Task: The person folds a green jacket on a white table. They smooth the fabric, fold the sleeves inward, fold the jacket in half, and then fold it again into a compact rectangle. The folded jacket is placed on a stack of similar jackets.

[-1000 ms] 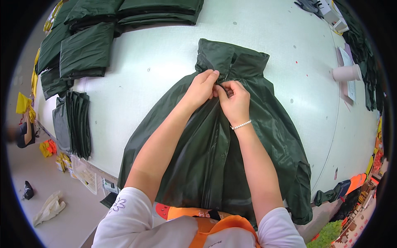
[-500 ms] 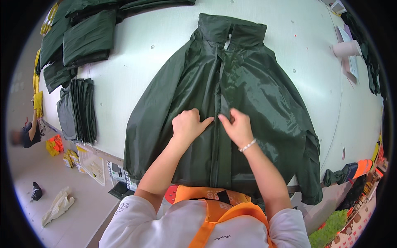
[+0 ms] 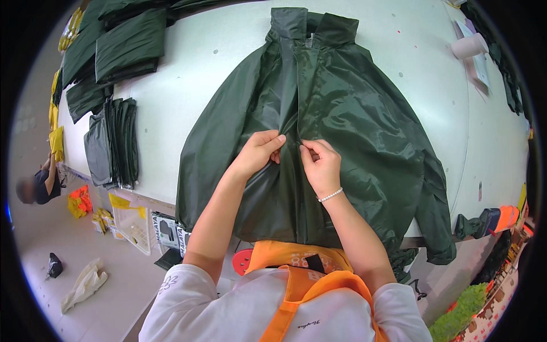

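A dark green rain jacket (image 3: 364, 137) lies spread on the white table, its collar at the far side and its hem at the near edge. My left hand (image 3: 263, 150) pinches the jacket's front just left of the centre opening, pulling creases into the cloth. On the other side of that opening, my right hand (image 3: 321, 162) has thumb and fingers closed on the edge of the front flap. A beaded bracelet circles my right wrist. The front edges lie close together between my hands, and the collar stands a little apart at the top.
Folded dark green garments (image 3: 130, 45) are piled at the far left, with an upright row of folded ones (image 3: 117, 142) nearer. A white cup-like cylinder (image 3: 469, 46) stands at the far right. Past the table's left end is another person (image 3: 41, 185). A white crate (image 3: 132, 225) sits below.
Both hands have moved slightly away from me and closed on the front edges, which they were resting over before. The collar has parted a little and the jacket has shifted away.
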A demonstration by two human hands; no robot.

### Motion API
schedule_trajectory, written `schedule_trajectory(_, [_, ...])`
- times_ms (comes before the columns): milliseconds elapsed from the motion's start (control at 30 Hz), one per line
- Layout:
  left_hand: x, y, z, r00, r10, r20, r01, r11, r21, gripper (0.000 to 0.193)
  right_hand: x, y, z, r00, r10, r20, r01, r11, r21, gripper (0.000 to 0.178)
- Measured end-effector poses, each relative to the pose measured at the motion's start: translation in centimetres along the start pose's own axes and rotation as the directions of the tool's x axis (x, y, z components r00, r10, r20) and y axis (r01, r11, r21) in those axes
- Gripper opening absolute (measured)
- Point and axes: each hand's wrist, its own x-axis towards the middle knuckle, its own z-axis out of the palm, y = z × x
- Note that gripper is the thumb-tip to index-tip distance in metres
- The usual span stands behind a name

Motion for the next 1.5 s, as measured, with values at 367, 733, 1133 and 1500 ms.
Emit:
schedule_trajectory(367, [0.5,-2.6,1.4,0.999,-0.015,-0.048,-0.011,0.86,-0.51,0.015,-0.3,-0.7,0.3,0.909,0.27,0.318,-0.361,0.89,0.278,0.016])
schedule_trajectory(733, [-8.5,-7.4,0.6,0.805,0.377,-0.459,0.148,0.621,0.77,0.073,-3.2,0.7,-4.9,0.994,-0.037,0.102,0.084,0.863,-0.498,0.051])
schedule_trajectory(1133, [2.0,-6.2,-12.3,0.717,0.518,-0.466,0.275,0.403,0.873,0.07,6.1,10.2,-14.7,0.978,-0.09,-0.19,-0.148,0.346,-0.927,0.068])
schedule_trajectory(1500, [1.1,-1.7,3.2,0.909,0.368,-0.195,0.062,0.343,0.937,0.049,0.8,3.7,-8.3,0.953,-0.208,0.222,0.304,0.636,-0.709,0.049])
